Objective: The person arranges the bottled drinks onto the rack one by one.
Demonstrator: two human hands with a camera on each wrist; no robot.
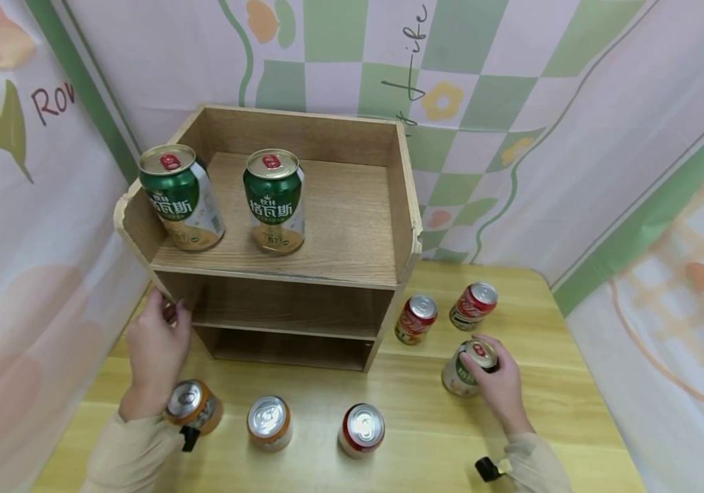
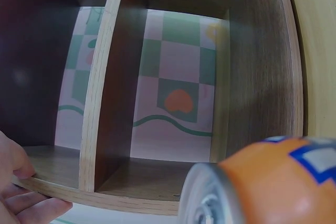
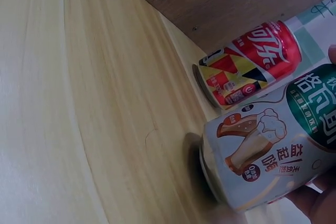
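My left hand grips the left side panel of a wooden shelf, thumb on the inside and fingers outside in the left wrist view. At the right, my right hand holds a green-and-white drink can around its upper part. The can's printed side faces the right wrist camera, its base close to the table; I cannot tell whether it touches. Two more green cans, one at the left and one nearer the middle, stand upright on the shelf's top board.
Two red cola cans stand right of the shelf. In front are an orange can by my left wrist, a second orange can and a red can. Patterned cloth hangs behind the wooden table.
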